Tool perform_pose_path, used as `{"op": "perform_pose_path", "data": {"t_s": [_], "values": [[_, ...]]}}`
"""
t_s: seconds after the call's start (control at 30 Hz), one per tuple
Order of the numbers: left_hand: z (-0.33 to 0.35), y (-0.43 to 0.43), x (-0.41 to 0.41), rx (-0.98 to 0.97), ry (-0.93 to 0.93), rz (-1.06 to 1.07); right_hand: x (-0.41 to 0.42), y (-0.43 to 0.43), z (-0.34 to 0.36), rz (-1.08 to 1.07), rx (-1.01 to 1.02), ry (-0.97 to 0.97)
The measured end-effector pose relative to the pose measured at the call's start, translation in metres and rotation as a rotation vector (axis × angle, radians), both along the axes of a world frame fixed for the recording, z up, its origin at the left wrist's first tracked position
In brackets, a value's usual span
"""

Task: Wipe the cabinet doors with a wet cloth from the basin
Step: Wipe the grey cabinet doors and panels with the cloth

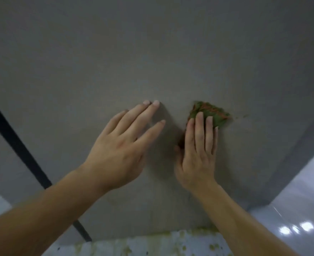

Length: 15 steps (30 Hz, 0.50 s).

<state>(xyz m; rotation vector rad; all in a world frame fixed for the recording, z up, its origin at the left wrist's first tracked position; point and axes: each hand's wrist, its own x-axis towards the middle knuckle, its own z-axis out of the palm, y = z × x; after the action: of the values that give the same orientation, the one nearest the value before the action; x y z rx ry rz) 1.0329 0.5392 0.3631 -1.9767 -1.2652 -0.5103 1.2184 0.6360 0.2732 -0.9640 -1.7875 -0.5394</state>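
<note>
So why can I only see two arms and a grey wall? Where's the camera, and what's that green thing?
The camera sits on the person's head, so you see what they see: their own two arms reaching out. The grey wall is a cabinet door. The left hand is spread against it with straight fingers and holds nothing. The right hand presses a green and orange cloth flat against the door to wipe it. The dark stripe on the left runs along the door's edge.
</note>
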Motion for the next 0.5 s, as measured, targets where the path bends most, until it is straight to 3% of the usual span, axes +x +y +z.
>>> {"op": "perform_pose_path", "data": {"t_s": [0.17,0.37,0.5], "values": [[0.005,0.010,-0.013,0.044,0.042,-0.076,-0.027,0.004,0.012,-0.021,-0.013,0.256],[0.008,0.017,-0.027,0.042,0.045,-0.133,-0.039,-0.005,0.028,-0.031,-0.074,0.350],[0.004,0.013,-0.016,0.010,-0.009,-0.131,-0.041,0.010,0.076,-0.078,0.000,0.491]]}}
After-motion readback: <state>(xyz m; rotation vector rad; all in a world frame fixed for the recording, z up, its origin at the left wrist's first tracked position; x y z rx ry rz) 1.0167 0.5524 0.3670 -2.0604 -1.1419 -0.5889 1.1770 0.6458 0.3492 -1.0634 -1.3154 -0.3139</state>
